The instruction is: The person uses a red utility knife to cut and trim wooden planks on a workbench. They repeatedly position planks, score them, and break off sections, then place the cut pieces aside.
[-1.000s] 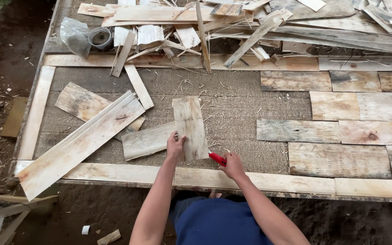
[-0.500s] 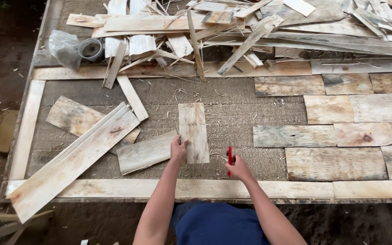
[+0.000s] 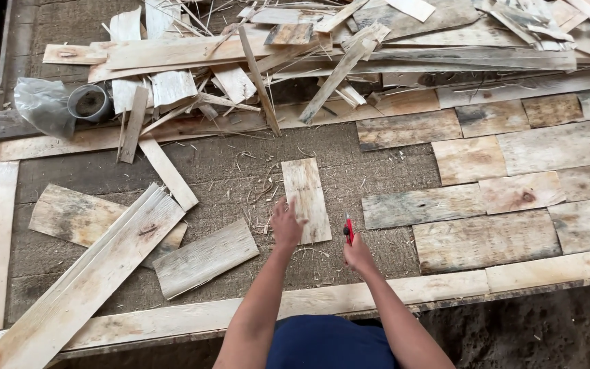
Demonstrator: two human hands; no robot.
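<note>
The left hand [image 3: 287,224] rests loosely spread on the lower left edge of a thin wood veneer piece [image 3: 306,199] lying flat on the worktop [image 3: 233,171], its long axis running away from the person. The right hand [image 3: 358,254] grips a red utility knife [image 3: 349,229]. The piece looks light, stiff, splintery; best held at its long edges.

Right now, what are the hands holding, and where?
The right hand holds a red utility knife by its lower end. The left hand holds nothing; it rests flat on the edge of a short plank.
</note>
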